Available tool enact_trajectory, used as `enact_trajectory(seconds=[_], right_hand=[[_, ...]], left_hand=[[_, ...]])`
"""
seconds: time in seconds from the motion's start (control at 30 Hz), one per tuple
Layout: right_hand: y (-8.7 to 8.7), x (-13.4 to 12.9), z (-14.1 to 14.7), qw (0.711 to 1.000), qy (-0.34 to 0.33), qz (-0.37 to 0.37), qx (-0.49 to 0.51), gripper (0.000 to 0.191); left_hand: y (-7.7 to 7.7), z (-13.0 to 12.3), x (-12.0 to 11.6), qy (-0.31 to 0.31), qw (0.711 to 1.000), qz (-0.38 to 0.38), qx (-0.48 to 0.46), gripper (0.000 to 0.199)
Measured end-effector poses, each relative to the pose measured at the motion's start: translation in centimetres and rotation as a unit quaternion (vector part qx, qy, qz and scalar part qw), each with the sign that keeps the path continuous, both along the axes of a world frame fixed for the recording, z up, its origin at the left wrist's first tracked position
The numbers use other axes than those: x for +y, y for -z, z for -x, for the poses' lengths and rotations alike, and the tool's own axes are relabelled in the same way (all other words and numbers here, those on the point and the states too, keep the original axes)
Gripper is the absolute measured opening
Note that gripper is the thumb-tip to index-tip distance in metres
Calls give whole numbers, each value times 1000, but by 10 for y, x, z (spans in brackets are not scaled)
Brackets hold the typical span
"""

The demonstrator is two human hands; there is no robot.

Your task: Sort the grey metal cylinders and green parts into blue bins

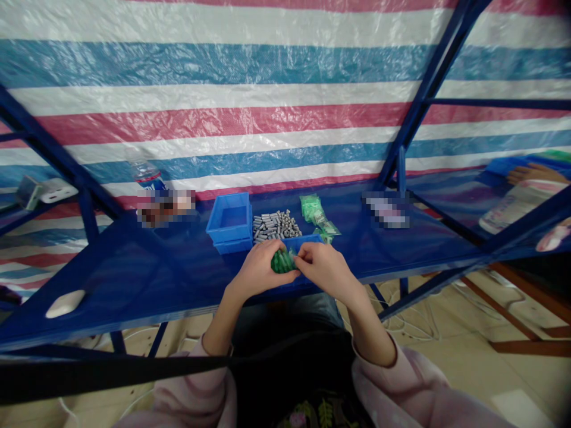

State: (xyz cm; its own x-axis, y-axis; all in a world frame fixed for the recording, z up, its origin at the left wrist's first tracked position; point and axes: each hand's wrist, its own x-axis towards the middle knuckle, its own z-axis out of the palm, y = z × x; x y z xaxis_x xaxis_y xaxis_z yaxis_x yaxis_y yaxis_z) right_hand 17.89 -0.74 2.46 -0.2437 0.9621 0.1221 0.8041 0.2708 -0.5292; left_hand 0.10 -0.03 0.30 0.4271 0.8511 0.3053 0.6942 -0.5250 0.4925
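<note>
Near the table's front edge, my left hand (256,270) is closed around a small green plastic bag (282,261). My right hand (328,268) pinches the clear edge of that bag at its right side. Whatever is inside the bag is too small to make out. Just beyond my hands lies a pile of small silver metal cylinders (274,224). A blue bin (306,239) is partly hidden behind my hands. To the right of the pile, several more green plastic bags (313,209) lie on the table.
Stacked blue bins (229,223) stand left of the metal pile. On the blue table (169,279) are a plastic bottle (149,173) at the back left and a white rounded object (65,304) at the left front. Blue frame posts (419,113) rise at the right.
</note>
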Motion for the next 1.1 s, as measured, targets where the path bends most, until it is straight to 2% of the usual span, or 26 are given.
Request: enact_trajectory(seconds=[0.2, 0.4, 0.57, 0.87, 1.1], right_hand=[[-2, -1, 4, 1000, 7, 17, 16, 18], [-5, -4, 9, 1000, -13, 14, 14, 15], [-5, -8, 13, 1000, -30, 6, -3, 29], [-1, -5, 7, 996, -79, 23, 33, 47], [1, -1, 5, 995, -97, 0, 30, 55]], left_hand=[[1, 0, 1, 2, 1000, -5, -2, 31], [0, 1, 1, 12, 1000, 6, -9, 33], [0, 0, 1, 17, 1000, 14, 1, 44], [0, -3, -1, -11, 999, 3, 35, 26], [2, -3, 0, -8, 1000, -4, 26, 22]])
